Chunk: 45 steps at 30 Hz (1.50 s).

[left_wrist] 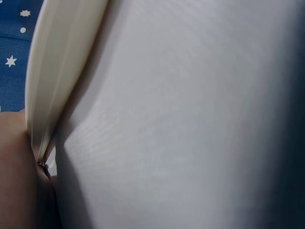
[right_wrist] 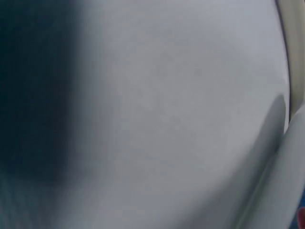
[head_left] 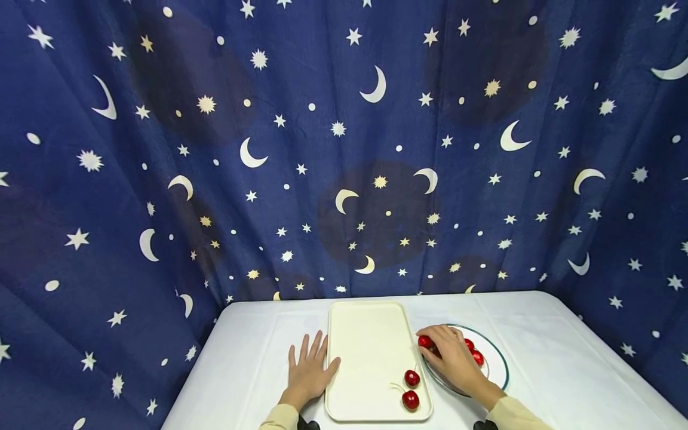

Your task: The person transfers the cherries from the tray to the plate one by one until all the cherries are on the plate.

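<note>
My left hand (head_left: 310, 370) lies with fingers spread on the table, its thumb over the left rim of a cream tray (head_left: 362, 340). Two red cherries (head_left: 411, 400) with stems sit on the tray's lower right part. To the right is a white plate (head_left: 497, 358) with a green-blue rim, bearing several more cherries (head_left: 477, 358). Over the plate's left side, my right hand (head_left: 454, 358) curls its fingers and thumb round a red cherry (head_left: 424, 341). The hand hides part of the fruit below it. In the left wrist view, the tray's side wall (left_wrist: 66, 57) rises beside my hand.
A white cloth (head_left: 258, 340) covers the table. Behind it hangs a dark blue curtain (head_left: 301, 227) with moons and stars, which also runs along both sides. The plate's edge (right_wrist: 281, 186) stands close to the tray's right side (right_wrist: 294, 43) in the right wrist view.
</note>
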{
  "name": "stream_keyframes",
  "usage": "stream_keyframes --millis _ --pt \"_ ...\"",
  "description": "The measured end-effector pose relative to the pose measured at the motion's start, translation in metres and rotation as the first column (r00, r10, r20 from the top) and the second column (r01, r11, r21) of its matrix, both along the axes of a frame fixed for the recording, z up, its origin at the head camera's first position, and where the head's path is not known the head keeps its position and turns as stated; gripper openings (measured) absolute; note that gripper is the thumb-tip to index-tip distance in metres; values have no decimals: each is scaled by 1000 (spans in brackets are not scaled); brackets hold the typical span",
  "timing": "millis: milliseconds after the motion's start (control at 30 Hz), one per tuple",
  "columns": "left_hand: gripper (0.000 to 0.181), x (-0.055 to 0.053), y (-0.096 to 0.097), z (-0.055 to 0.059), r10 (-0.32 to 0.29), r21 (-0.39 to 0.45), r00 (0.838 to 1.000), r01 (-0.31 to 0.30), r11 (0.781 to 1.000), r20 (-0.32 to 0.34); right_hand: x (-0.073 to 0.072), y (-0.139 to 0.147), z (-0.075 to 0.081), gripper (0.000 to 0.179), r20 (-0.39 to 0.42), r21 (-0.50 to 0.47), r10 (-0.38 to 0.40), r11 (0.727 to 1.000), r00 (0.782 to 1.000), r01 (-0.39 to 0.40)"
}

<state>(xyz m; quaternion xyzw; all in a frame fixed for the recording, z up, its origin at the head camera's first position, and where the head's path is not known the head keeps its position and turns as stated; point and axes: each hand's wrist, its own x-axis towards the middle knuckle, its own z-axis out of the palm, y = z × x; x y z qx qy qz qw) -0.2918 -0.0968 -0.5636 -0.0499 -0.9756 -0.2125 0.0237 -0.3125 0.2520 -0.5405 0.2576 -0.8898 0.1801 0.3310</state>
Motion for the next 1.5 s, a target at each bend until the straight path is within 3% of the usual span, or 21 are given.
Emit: stream_keyframes --millis 200,400,633,900,1100,1267,1500 --pt "75 -2 -1 -18 8 2 999 -7 1000 -32 5 4 -7 32 38 -2 -66 998 997 66" --pt "74 -4 -2 -26 18 -9 998 -18 1000 -54 5 3 -7 33 45 3 -97 995 994 97" --pt "74 -4 -3 -11 10 -37 999 -11 999 -38 4 1 -5 32 69 2 -93 996 993 93" --pt "74 -16 -6 -18 19 -91 999 -23 996 -42 -1 3 -5 31 37 15 -91 996 995 90" --pt "75 -10 -4 -10 8 -57 999 -11 998 -51 1 2 -2 30 69 16 -91 996 994 90" --pt "77 -5 -1 -8 5 -52 1000 -6 999 -16 5 4 -2 29 74 23 -97 995 993 95" --pt "75 -3 0 -5 5 -37 1000 -6 999 -23 5 4 -2 31 82 10 -81 997 993 81"
